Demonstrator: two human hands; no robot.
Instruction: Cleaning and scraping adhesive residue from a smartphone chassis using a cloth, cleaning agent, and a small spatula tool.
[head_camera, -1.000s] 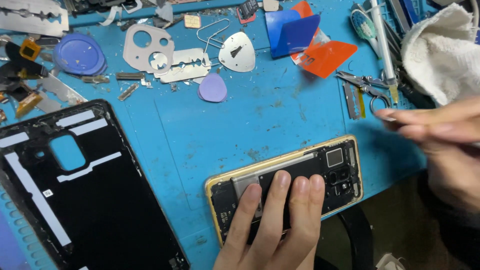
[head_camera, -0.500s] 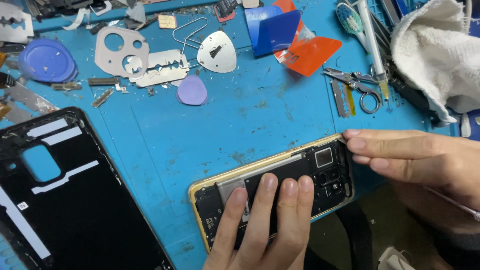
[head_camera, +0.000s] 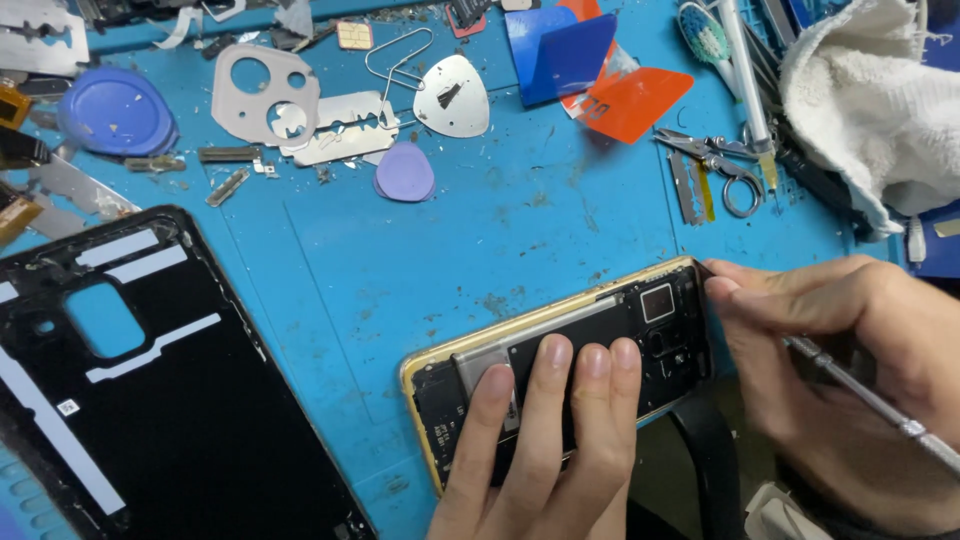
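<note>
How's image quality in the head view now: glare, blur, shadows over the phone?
Head view: sharp overall, no motion blur on the left hand or right hand; the opened phone is evenly lit, with only soft shadow under the fingers; mild sheen on the blue mat and black back cover; the white cloth is bright, near clipping.

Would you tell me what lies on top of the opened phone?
Three left hand fingers press on the opened phone; its camera end shows dark boards. The parts beneath them are covered.
</note>
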